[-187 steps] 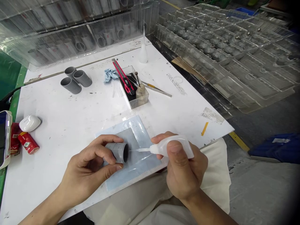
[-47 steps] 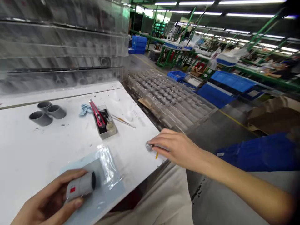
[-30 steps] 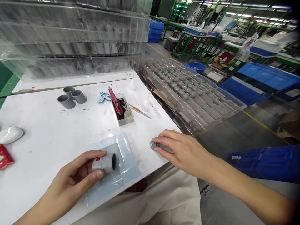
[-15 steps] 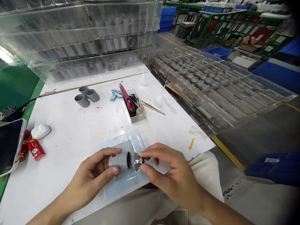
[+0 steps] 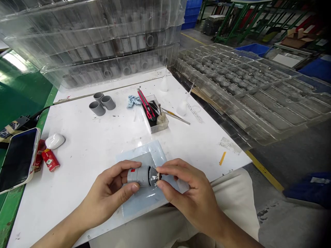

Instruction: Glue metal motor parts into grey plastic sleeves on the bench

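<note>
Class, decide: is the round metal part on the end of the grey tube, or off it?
On: the metal part sits against the end of the grey tube, pinched there by the right hand.

A factory floor: green steel workbenches [image 5: 240, 13], blue crates [image 5: 191, 17], stacked plastic trays [image 5: 248, 79].

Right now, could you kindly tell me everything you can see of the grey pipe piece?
The grey plastic pipe piece is a short matt cylinder with a red label. It lies on its side above a plastic sheet, held in the left hand. At its end, the right hand pinches a small round metal part.
</note>
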The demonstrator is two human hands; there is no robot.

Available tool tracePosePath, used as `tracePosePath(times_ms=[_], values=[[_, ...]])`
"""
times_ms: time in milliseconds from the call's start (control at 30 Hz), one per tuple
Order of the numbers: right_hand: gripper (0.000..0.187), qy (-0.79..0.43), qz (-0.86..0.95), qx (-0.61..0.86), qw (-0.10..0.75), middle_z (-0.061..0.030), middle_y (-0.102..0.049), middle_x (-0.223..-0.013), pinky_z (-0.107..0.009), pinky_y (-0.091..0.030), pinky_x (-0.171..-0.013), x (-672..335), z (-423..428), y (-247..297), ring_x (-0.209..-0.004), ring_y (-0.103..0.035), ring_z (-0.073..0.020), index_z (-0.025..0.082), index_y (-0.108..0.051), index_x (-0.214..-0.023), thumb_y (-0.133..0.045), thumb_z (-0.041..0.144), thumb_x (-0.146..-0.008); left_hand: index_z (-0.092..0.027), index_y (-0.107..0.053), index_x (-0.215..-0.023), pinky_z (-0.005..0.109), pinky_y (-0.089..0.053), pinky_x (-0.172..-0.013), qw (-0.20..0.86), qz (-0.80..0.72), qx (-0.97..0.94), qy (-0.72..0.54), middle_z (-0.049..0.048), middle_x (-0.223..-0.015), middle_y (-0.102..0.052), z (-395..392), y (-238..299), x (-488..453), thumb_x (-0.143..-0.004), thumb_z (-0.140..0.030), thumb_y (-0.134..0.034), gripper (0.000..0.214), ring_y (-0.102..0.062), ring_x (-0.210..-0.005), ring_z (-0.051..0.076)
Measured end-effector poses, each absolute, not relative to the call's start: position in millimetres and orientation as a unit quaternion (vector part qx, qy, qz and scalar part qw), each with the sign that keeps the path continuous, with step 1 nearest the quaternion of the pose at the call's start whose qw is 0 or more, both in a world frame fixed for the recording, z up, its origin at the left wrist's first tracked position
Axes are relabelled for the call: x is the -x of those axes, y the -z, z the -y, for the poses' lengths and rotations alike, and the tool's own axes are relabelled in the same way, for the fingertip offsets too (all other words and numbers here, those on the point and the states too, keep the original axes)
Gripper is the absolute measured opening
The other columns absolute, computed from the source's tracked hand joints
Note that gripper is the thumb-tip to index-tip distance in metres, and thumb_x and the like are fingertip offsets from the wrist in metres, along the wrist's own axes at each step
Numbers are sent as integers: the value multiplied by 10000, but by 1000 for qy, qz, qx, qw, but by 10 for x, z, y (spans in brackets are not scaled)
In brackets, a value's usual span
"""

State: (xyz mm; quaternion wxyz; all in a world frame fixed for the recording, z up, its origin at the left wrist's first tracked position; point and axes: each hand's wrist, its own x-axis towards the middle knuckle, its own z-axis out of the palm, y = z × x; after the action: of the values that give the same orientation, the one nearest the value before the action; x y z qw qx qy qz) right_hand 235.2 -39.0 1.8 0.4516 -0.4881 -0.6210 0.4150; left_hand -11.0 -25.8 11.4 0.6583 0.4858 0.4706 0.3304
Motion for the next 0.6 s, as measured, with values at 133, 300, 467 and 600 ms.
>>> tracePosePath(times_ms=[133, 300, 467, 600], values=[[231, -423, 620, 485, 448, -15, -768, -1085, -279, -641, -862, -2351, 396, -16, -983, -753, -176, 342, -814, -1140, -769, 271, -925, -326, -732, -1314, 211, -583, -799, 656, -460, -506, -319, 29, -1103, -770, 255, -49, 164, -984, -315, -787, 335, -680, -925, 157], [230, -428, 620, 482, 447, -13, -775, -1088, -274, -646, -869, -2361, 394, -19, -979, -762, -175, 349, -821, -1132, -775, 267, -921, -353, -710, -1335, 196, -549, -765, 654, -461, -514, -309, 12, -1050, -748, 281, -26, 174, -994, -341, -775, 347, -644, -881, 141], [239, -435, 618, 477, 448, -6, -785, -1092, -255, -641, -893, -2369, 382, -30, -995, -767, -166, 347, -829, -1124, -785, 249, -909, -356, -715, -1324, 204, -555, -797, 645, -466, -521, -309, 15, -1111, -742, 283, -22, 170, -991, -343, -778, 340, -649, -931, 154], [247, -440, 620, 477, 442, -8, -785, -1107, -258, -646, -879, -2367, 375, -25, -991, -771, -168, 352, -831, -1129, -785, 248, -909, -368, -720, -1322, 208, -562, -807, 642, -464, -524, -313, 16, -1140, -739, 274, -13, 166, -989, -339, -778, 339, -657, -958, 163]])
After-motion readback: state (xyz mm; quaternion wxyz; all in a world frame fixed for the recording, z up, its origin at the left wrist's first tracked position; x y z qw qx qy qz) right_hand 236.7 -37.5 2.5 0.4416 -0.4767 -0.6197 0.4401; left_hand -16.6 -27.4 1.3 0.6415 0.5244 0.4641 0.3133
